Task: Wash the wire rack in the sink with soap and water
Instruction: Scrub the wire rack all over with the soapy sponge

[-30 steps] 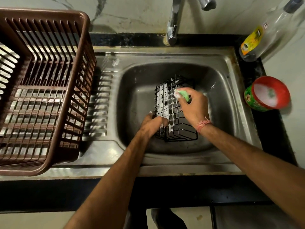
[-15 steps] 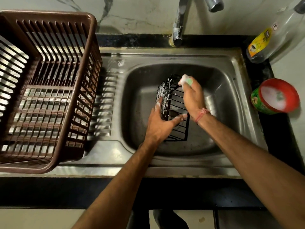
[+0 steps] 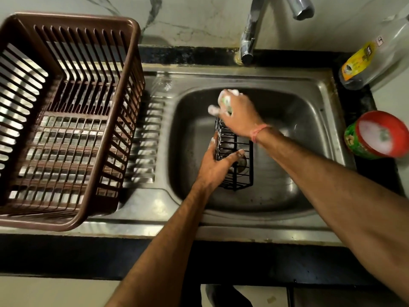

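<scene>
A black wire rack stands on edge in the steel sink. My left hand grips its near left side, thumb across the wires. My right hand holds a soapy green sponge at the rack's far top end, with foam on the fingers. The rack's far end is hidden under that hand.
A brown plastic dish basket sits on the drainboard at left. The tap rises behind the sink, and no water stream is visible. A bottle and a red-rimmed tub of white soap stand on the right counter.
The rack has been turned from lying with its grid face up to standing on edge. My right hand with the sponge moved to its far end, and my left hand shifted its grip.
</scene>
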`<action>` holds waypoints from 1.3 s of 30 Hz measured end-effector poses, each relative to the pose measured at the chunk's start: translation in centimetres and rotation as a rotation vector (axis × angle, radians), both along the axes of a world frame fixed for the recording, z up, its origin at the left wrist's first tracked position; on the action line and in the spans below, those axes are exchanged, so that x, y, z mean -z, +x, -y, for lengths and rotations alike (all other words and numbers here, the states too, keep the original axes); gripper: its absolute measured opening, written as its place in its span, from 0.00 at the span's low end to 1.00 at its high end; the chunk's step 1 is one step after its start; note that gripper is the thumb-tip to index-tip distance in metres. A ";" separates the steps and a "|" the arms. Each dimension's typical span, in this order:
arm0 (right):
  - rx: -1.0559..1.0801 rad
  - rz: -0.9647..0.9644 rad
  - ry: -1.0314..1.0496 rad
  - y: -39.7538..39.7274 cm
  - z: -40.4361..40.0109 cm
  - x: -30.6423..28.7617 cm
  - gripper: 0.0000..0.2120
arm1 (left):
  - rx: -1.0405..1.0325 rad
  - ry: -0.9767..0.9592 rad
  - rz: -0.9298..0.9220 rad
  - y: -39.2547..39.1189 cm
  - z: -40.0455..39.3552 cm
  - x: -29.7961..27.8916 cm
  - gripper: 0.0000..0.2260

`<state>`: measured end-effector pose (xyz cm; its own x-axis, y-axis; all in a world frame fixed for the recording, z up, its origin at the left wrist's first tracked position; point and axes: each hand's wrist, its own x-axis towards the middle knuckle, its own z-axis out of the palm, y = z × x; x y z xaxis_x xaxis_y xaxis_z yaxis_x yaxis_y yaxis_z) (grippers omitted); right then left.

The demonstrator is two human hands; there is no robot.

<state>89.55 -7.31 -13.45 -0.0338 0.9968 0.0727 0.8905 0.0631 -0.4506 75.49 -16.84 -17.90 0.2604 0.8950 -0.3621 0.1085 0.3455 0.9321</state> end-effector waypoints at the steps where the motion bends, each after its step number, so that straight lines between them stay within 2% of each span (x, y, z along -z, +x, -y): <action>1: -0.122 0.057 0.003 -0.2 0.8 0.7 0.03 | -0.001 0.005 -0.013 -0.1 -0.1 0.2 0.28; 3: -0.281 0.153 0.055 -0.5 2.4 1.7 0.19 | 0.010 0.046 -0.036 -0.2 -0.2 0.3 0.31; 4: -0.331 0.134 0.052 -0.1 3.1 2.3 0.24 | 0.018 0.067 -0.042 -0.3 0.0 0.4 0.34; 6: -0.366 0.113 0.022 1.2 3.5 2.3 0.26 | 0.031 0.096 -0.031 -0.3 0.2 0.7 0.37; 7: -0.320 0.146 0.025 1.9 3.1 1.8 0.26 | 0.036 0.101 -0.023 -0.2 0.2 0.8 0.36; 9: -0.153 0.095 0.005 1.8 2.0 0.3 0.28 | 0.029 0.115 -0.010 0.0 0.3 1.0 0.35; 10: -0.063 0.022 -0.020 1.5 1.4 1.5 0.28 | 0.027 0.115 -0.003 0.1 0.3 1.2 0.35; 11: 0.030 0.040 -0.072 2.0 1.3 3.4 0.26 | 0.031 0.107 -0.005 0.1 0.2 1.3 0.35; 12: 0.088 0.028 -0.218 2.6 2.1 5.3 0.21 | 0.041 0.094 -0.007 0.1 0.2 1.3 0.35; 13: 0.070 0.051 -0.383 3.7 3.4 8.1 0.17 | 0.051 0.074 -0.007 0.0 0.2 1.2 0.36; 15: -0.029 0.052 -0.545 9.5 5.5 18.3 0.12 | 0.050 0.067 -0.032 0.0 0.1 1.4 0.36; 16: -0.032 0.040 -0.589 11.9 5.3 22.1 0.09 | 0.047 0.083 -0.039 0.0 0.1 1.3 0.35; 17: -0.095 0.021 -0.594 12.7 5.0 22.8 0.09 | 0.044 0.084 -0.032 0.0 0.0 1.3 0.33; 18: -0.105 0.087 -0.544 11.9 4.8 20.0 0.12 | 0.038 0.077 -0.026 0.0 0.1 1.4 0.30; 19: -0.188 0.112 -0.405 8.9 5.2 13.0 0.18 | 0.037 0.063 -0.022 0.0 0.1 1.2 0.27; 20: -0.276 0.107 -0.246 7.1 3.4 10.9 0.26 | 0.035 0.061 -0.017 0.1 0.3 1.1 0.25; 21: -0.349 0.128 -0.092 4.7 2.5 6.4 0.31 | 0.021 0.061 -0.006 0.1 0.3 1.1 0.25; 22: -0.333 0.112 -0.075 3.0 1.9 3.2 0.32 | 0.002 0.072 0.015 0.2 0.3 1.3 0.26; 24: -0.114 0.078 0.017 3.2 0.7 1.2 0.27 | -0.007 0.096 0.040 0.2 0.3 1.4 0.28; 27: 0.078 0.081 -0.041 1.6 0.1 -0.2 0.25 | -0.011 0.096 0.039 0.2 0.3 1.4 0.28; 29: 0.059 0.112 -0.068 0.7 1.2 1.8 0.23 | -0.007 0.102 0.035 0.3 0.2 1.3 0.26; 31: 0.005 0.126 -0.204 4.9 4.1 9.7 0.19 | 0.009 0.125 0.020 0.3 0.2 1.3 0.26; 32: -0.016 0.108 -0.300 6.0 4.8 12.9 0.21 | 0.022 0.136 0.016 0.3 0.1 1.6 0.28; 33: -0.127 0.069 -0.377 7.5 6.3 14.3 0.24 | 0.036 0.135 0.003 0.3 0.0 1.7 0.31; 34: -0.243 0.104 -0.304 5.9 7.1 10.0 0.23 | 0.040 0.126 -0.008 0.2 0.0 1.8 0.32; 35: -0.273 0.162 -0.226 6.4 7.3 10.3 0.19 | 0.040 0.109 -0.018 0.1 0.0 1.8 0.31; 36: -0.278 0.112 -0.160 10.9 6.1 15.6 0.16 | 0.034 0.099 -0.015 0.1 0.0 1.9 0.29; 37: -0.331 0.144 -0.162 13.9 5.4 18.3 0.17 | 0.024 0.093 -0.006 0.1 0.1 1.8 0.25; 38: -0.352 0.264 -0.190 16.4 5.3 19.6 0.22 | 0.014 0.081 0.009 0.1 0.1 1.8 0.22; 39: -0.405 0.378 -0.108 17.4 6.0 19.3 0.26 | 0.009 0.070 0.024 0.1 0.3 1.7 0.21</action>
